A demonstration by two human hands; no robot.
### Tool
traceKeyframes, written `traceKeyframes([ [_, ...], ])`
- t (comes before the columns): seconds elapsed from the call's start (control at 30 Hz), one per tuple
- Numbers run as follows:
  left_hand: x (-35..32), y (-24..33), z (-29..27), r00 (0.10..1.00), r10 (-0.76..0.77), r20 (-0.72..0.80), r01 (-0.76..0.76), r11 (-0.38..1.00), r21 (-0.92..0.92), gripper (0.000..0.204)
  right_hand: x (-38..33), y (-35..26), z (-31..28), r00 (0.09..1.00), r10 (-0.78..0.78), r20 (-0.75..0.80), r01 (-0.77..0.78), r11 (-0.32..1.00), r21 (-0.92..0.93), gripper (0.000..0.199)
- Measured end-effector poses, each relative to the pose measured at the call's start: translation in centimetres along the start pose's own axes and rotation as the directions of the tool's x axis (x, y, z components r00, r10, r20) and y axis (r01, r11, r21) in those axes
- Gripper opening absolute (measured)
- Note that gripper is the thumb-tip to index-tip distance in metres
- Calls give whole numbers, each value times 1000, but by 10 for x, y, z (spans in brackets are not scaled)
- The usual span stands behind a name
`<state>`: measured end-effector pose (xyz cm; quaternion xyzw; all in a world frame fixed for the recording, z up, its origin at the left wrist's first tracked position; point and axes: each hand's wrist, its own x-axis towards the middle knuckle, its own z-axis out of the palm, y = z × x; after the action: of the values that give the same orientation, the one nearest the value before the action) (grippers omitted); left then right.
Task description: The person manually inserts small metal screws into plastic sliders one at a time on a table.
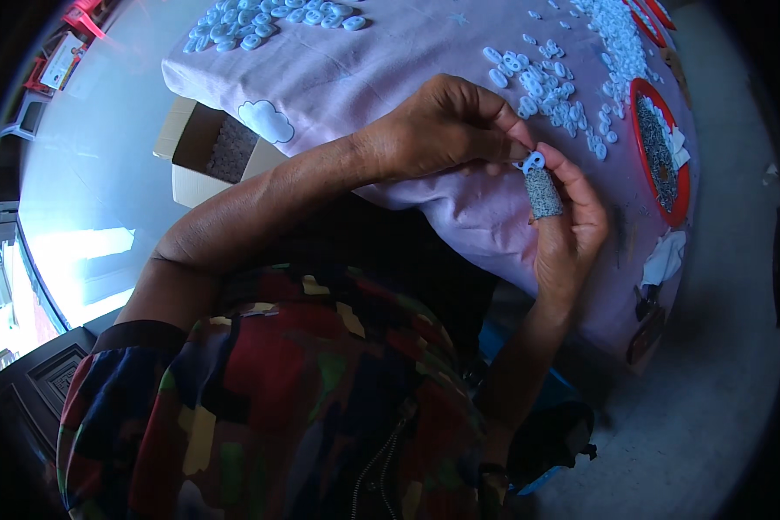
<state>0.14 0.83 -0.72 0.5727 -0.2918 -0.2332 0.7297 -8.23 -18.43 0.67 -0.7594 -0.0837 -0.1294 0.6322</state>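
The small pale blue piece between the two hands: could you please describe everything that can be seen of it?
The small pale blue piece looks like smooth plastic, rounded, with two holes showing. It is held up over the pinkish cloth, at the top end of a grey speckled cover on the right hand's thumb. That hand's fingertips hold it; the left hand's fingertips are at its left, but whether they grip it is unclear.

Past our left hand (451,121), we have room between the left pile (250,19) and middle pile (533,89); a red tray (681,204) blocks the right.
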Motion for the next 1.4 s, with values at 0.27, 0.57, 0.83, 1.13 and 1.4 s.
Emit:
traceKeyframes([
  [0.27, 0, -3, 6, 993, 72, -89, -67, 996, 60, 13, 2, 2, -2, 1000, -23, 6, 23, 998, -51, 40],
  [0.57, 1, -4, 9, 988, 68, -136, -63, 997, 43, 11, 7, 8, 2, 993, -119, 3, 117, 974, -196, 38],
  [0.83, 2, 4, 7, 991, -26, -129, 22, 999, -36, 12, 11, 3, 8, 986, -164, -7, 156, 950, -270, 35],
  [1.13, 5, 9, 12, 961, -237, -144, 188, 937, -294, 13, 10, 13, 13, 919, -394, 11, 370, 852, -370, 41],
  [1.4, 7, 8, 12, 960, -232, -153, 190, 950, -249, 13, 12, 8, 14, 903, -428, 47, 379, 738, -558, 41],
])
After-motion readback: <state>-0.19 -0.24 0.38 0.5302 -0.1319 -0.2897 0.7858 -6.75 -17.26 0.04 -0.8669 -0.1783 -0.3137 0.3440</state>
